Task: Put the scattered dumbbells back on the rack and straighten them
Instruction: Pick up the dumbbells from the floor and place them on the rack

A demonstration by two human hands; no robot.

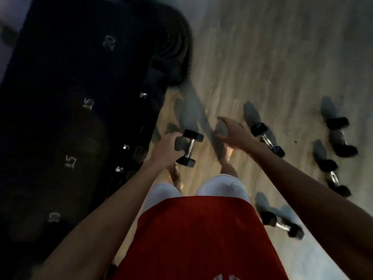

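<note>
Dumbbell (190,148) juts rightward from fingertips (177,136) of left grip (165,148).

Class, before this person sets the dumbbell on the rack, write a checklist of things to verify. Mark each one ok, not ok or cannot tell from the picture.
1. Held dumbbell is in the left hand: ok, though blur hides exactly how the fingers sit.
2. Right hand is free to help: ok, it is open and holds nothing.
3. The rack has a free slot: cannot tell, it is too dark.
4. The held dumbbell's weight matches a rack label: cannot tell, no mark on it is readable.
5. The floor is cleared of strays: not ok, four floor dumbbells remain to the right, the nearest here.
</note>
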